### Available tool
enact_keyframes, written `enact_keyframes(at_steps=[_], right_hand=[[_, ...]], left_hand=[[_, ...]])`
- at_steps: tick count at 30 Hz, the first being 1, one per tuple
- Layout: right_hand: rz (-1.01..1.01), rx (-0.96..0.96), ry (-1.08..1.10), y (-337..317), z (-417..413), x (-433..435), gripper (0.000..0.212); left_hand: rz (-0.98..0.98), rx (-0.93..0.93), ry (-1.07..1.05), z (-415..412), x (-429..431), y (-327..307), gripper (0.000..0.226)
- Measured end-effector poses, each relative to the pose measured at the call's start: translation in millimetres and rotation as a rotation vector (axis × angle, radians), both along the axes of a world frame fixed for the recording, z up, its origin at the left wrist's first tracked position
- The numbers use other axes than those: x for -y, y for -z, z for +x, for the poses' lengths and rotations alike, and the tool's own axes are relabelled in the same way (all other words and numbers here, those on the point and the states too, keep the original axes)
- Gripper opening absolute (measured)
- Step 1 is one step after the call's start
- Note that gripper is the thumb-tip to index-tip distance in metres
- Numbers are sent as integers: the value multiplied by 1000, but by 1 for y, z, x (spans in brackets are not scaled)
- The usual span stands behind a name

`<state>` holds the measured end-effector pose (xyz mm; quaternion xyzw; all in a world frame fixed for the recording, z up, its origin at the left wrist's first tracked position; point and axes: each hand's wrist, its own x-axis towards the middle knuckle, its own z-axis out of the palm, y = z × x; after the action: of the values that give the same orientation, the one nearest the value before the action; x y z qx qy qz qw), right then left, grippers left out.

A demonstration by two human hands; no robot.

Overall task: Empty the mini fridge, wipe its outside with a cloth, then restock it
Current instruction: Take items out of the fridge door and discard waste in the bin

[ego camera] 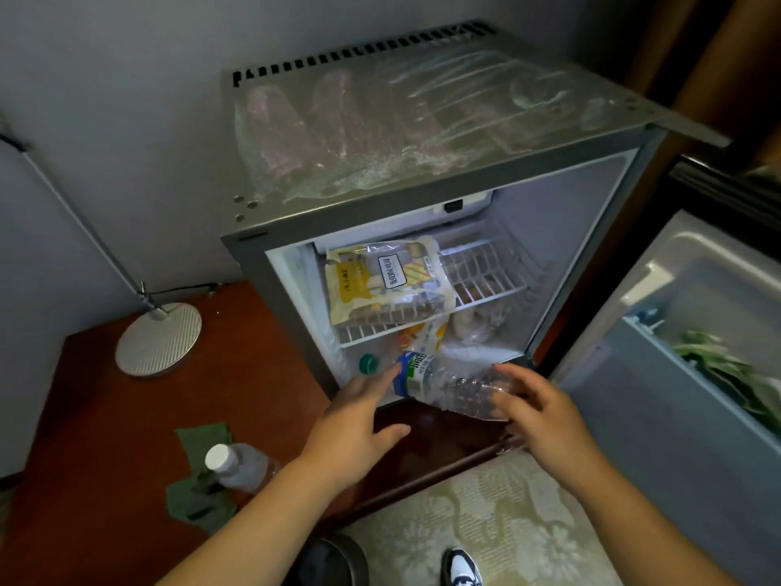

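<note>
Grey walls (126, 120) close off the corner at 10 to 12 o'clock, and below them runs a reddish-brown wooden bench (105, 416). The mini fridge (380, 141) stands on this bench at frame centre. Its door (634, 416) is swung fully open toward 3 o'clock, and leafy greens (727, 370) lie in the door shelf. Inside, a bread packet (389, 281) lies on the wire shelf (486, 281). Its white label panel carries black Chinese characters, too small to read with certainty. Clear bags (473, 327) sit below the shelf. A clear water bottle (448, 382) lies tilted across the lower opening, base pointing to 4 o'clock and projecting outside the cabinet. Its blue, white and green label bears large Chinese characters, only partly visible. The right hand (536, 408) grips the bottle's base with fingers curled round it. The left hand (359, 416) is spread nearly flat and grips nothing; its fingertips touch the bottle at the label. A green cap (368, 363) shows just beyond those fingertips; whether it belongs to this bottle cannot be determined. At 8 o'clock a green cloth (198, 496) lies crumpled on the bench, with a white-capped bottle (241, 465) standing on it. A round lamp base (159, 338) rests at 9 o'clock. Patterned carpet (486, 522) and one shoe (462, 566) occupy 6 o'clock.
</note>
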<state>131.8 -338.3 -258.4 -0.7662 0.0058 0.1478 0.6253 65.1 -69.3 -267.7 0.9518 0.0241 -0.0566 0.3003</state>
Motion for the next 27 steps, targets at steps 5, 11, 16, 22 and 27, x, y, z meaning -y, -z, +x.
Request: enact_keyframes(at_steps=[5, 11, 16, 22, 27], right_hand=[[-34, -27, -14, -8, -33, -4, 30], [-54, -83, -52, -9, -78, -22, 26], [-124, -91, -166, -9, -106, -41, 28], [-144, -76, -412, -2, -118, -71, 33], [-212, -24, -629, 18, -148, -110, 35]], left_hand=[[76, 47, 46, -24, -8, -3, 72], [47, 52, 102, -63, -21, 4, 63], [-71, 16, 64, -117, -27, 6, 58], [-117, -42, -177, -182, -28, 19, 57], [-151, -130, -399, -252, -26, 44, 63]])
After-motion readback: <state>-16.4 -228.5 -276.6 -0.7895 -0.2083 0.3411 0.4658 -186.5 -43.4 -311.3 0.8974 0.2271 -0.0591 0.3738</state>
